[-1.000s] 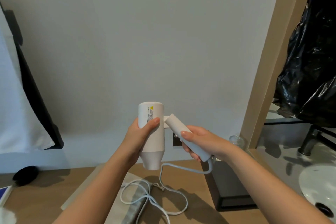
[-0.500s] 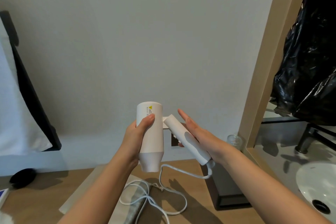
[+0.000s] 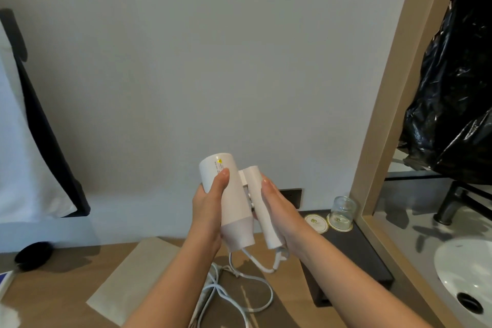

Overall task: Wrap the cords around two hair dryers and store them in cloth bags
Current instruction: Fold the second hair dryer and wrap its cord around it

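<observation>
The hair dryer (image 3: 231, 194) is up in the air in front of the wall, above the table (image 3: 48, 301), barrel nearly upright with the nozzle end down. The left hand (image 3: 207, 208) is wrapped round the barrel, thumb across its front. The right hand (image 3: 282, 213) lies flat, fingers straight, against the outer side of the handle (image 3: 262, 221), pressing it in so that it sits almost alongside the barrel. So the dryer is sandwiched between the two hands, one clamped on it, the other only pushing.

It looks like a light thing of smooth, hard white plastic, stiff everywhere except at the hinge where the handle meets the barrel. I would guess it is a bit slippery, so the broad barrel is the safer place to hold; the handle side carries small buttons best kept clear of.

The cord (image 3: 271, 297) is the floppy part. It leaves the bottom of the handle, dips below both hands and lies in loose loops on the table, not yet wound. A flat beige cloth bag (image 3: 133, 277), as I take it to be, lies on the table below the left forearm.
</observation>
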`<state>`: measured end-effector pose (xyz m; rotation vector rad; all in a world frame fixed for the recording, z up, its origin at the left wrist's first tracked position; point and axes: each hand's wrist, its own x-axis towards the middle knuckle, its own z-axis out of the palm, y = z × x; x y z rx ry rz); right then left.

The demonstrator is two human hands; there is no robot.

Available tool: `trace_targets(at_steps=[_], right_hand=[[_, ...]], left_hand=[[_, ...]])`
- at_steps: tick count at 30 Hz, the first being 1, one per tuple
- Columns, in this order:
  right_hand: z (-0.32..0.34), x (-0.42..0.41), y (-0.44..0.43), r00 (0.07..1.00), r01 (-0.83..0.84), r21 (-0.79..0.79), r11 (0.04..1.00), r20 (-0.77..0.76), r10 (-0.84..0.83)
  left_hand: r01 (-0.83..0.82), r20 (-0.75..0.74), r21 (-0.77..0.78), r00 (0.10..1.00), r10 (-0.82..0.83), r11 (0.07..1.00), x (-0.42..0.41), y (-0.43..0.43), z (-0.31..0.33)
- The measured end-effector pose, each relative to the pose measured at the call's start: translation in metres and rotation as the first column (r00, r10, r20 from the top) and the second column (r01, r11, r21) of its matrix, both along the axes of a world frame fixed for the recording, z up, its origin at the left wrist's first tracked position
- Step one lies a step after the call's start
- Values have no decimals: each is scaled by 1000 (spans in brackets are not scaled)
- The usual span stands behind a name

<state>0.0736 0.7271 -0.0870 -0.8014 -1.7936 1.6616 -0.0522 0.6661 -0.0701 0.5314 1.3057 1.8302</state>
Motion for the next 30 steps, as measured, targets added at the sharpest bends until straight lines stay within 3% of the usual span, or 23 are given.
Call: trace_targets(at_steps=[5,13,19,22,24,26,28,30], right_hand=[[-5,-2,2,999,13,-59,998,-42,-15],[-3,12,-6,993,-76,-17,997,84,77],[1,19,1,993,89,-7,996,73,-88],[11,27,9,995,88,-13,996,48,-87],[16,31,14,996,85,-18,996,25,-85],[21,32,17,996,87,-54,995,-7,-88],[25,34,19,995,83,-118,989,-44,-89],[28,37,21,992,56,-202,978,-97,-77]], left_hand=[[5,-44,11,999,-5,1000,-4,-1,0],[-62,-94,29,993,65,998,-15,1,-3],[151,-53,93,988,-147,984,-16,3,-9],[130,-216,8,968,-125,991,-19,5,-25],[169,-438,-135,873,-212,976,-19,7,-41],[296,-619,-265,678,-397,918,-18,11,-56],[365,-681,-393,502,-534,844,-17,16,-66],[327,-739,-501,321,-593,801,-18,20,-72]])
